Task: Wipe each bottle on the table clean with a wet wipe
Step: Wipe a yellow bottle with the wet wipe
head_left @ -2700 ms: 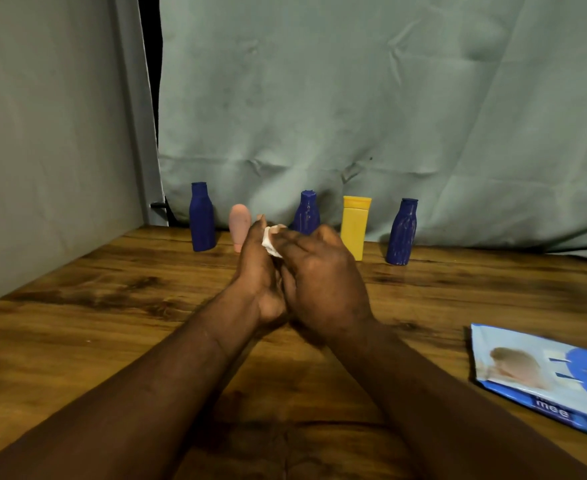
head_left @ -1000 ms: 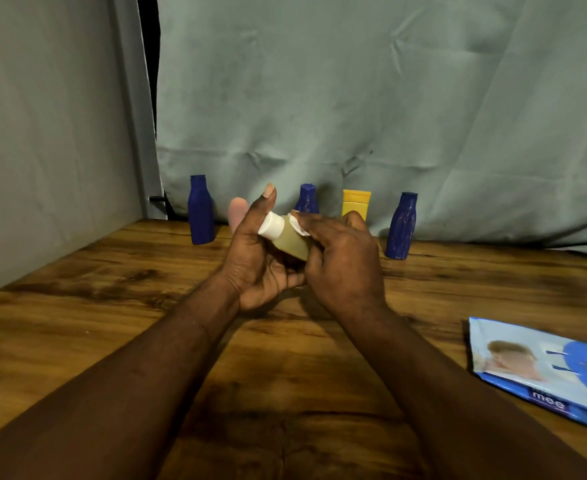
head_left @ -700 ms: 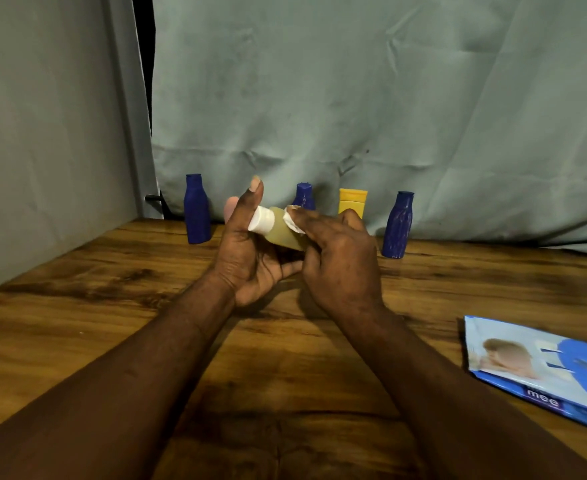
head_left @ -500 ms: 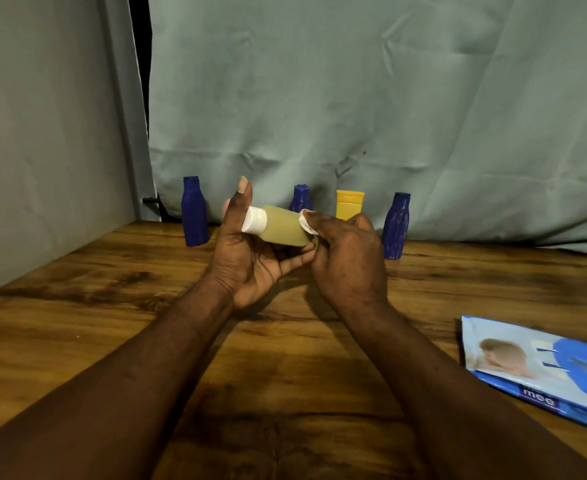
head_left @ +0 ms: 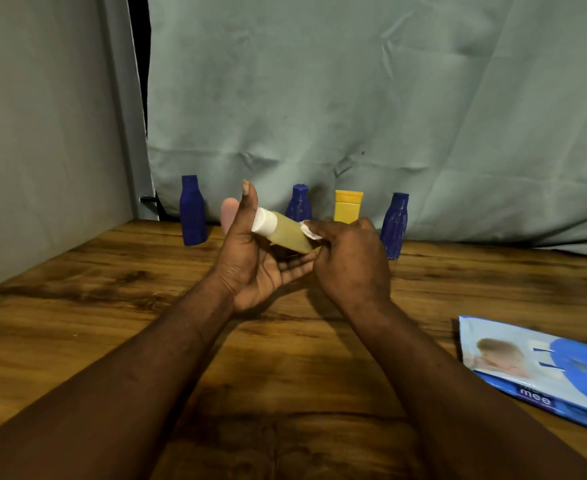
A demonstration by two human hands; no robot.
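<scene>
So a small yellowish bottle (head_left: pixel 290 234) with a white cap (head_left: pixel 264 221) is being held up in front of the chest, tipped on its side with the cap pointing up and left. It's cradled in the left hand (head_left: pixel 250 268), which is half open: the palm is turned up, the fingers are curled under the body and the thumb is stood up alongside the cap. That grip probably leaves the top and the bottom end exposed for wiping. The right hand (head_left: pixel 351 261) is closed around a wet wipe (head_left: pixel 308 230), only a small white corner of which is seen, pressed against the bottle's lower end. Whether the whole wipe is balled up in the fist can't be told.

The rest is lined up at the back edge of the table (head_left: pixel 94 306), right against the curtain (head_left: pixel 354 98): a blue bottle (head_left: pixel 192 216) on the left, a pink one (head_left: pixel 229 213) mostly hidden behind the thumb, a second blue bottle (head_left: pixel 299 206), a yellow tube (head_left: pixel 347 207) and a third blue bottle (head_left: pixel 394 225). They're stood apart from each other, so each can likely be grabbed without knocking a neighbour.

Plenty of bare wood is left in the middle and on the left. The wipes pack (head_left: pixel 541 368) is lying flat near the right edge, well apart from the hands, so it isn't in the way.
</scene>
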